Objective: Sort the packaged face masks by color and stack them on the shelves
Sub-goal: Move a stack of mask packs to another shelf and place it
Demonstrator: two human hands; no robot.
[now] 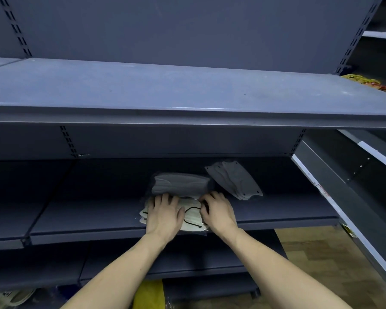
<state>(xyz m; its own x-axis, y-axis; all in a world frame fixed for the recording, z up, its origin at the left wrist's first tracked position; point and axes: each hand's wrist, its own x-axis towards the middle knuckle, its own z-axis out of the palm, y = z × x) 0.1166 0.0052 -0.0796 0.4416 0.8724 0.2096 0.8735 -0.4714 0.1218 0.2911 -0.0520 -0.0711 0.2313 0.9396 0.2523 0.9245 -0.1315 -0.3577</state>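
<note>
The cream mask packs sit at the front edge of the middle shelf, at 6 o'clock of the grey stack. They look light, soft and slippery in film wrap; best held flat by the edges. My left hand presses down on them, fingers straight and spread. My right hand grips their right end, fingers curled. Beyond lie the grey stack and, at its 3 o'clock, the fanned grey packs.
</note>
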